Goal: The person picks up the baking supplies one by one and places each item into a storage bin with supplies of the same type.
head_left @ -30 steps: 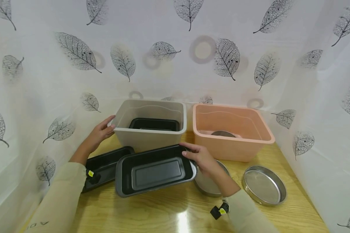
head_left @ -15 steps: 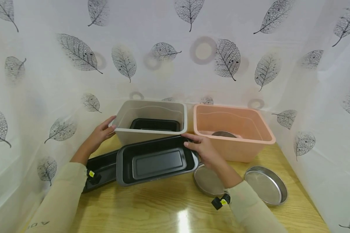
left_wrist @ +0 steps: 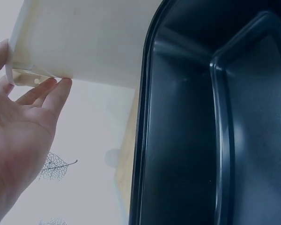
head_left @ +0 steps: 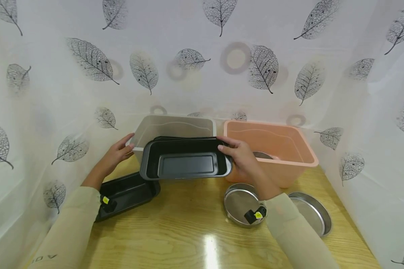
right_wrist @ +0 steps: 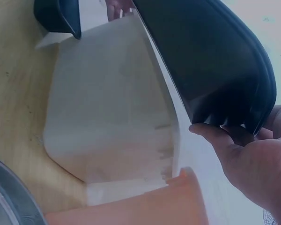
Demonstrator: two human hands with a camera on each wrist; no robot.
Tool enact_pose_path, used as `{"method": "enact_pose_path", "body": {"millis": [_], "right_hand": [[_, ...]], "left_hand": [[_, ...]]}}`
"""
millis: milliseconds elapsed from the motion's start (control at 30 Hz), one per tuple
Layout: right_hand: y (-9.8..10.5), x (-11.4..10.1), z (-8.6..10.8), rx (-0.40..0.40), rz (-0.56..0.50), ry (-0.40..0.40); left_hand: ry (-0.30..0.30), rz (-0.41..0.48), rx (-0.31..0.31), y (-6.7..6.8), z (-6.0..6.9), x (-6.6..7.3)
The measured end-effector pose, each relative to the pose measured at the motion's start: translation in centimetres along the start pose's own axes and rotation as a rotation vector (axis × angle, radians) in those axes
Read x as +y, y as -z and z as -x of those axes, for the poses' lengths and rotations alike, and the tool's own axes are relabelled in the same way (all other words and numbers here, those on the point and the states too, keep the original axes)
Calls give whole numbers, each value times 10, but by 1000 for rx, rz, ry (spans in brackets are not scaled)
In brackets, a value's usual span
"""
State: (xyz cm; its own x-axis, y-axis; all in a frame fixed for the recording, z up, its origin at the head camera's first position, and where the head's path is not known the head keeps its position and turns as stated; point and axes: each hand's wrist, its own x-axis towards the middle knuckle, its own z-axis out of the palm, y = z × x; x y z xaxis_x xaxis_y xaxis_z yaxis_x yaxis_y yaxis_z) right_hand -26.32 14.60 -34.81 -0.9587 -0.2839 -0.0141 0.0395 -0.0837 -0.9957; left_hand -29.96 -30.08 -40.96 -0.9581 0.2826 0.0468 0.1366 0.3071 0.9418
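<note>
My right hand (head_left: 245, 160) grips the right end of a black loaf pan (head_left: 188, 165), thumb and fingers at its rim. The pan is raised at the front edge of a grey plastic bin (head_left: 178, 125), tilted so its inside faces me. In the right wrist view the pan's dark outer side (right_wrist: 215, 61) shows above the bin. My left hand (head_left: 116, 154) holds the bin's left rim; the left wrist view shows the fingers (left_wrist: 58, 96) against that edge. Another dark pan inside the bin is mostly hidden behind the held one.
A second black loaf pan (head_left: 131, 196) lies on the wooden table (head_left: 175, 231) at left. A pink bin (head_left: 272, 173), with a round metal item partly visible inside, stands right of the grey one. Two round metal pans (head_left: 239, 203) sit in front, one partly behind my right sleeve.
My right hand has lifted the loaf pan up and away from me, from in front of the grey bin to its front rim, and levelled it sideways. The left hand has stayed on the bin.
</note>
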Motion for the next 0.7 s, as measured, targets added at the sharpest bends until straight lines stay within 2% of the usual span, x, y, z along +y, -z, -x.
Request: {"method": "enact_pose_path", "body": {"millis": [133,367,700], "right_hand": [[4,-9,-9,36,5,23],[8,-21,-37,86,2,37],[3,-28,-76,161,32,19]], "left_hand": [[0,-7,4,1,1,2],[3,11,7,2,2,3],[2,20,0,-2,3,3]]}}
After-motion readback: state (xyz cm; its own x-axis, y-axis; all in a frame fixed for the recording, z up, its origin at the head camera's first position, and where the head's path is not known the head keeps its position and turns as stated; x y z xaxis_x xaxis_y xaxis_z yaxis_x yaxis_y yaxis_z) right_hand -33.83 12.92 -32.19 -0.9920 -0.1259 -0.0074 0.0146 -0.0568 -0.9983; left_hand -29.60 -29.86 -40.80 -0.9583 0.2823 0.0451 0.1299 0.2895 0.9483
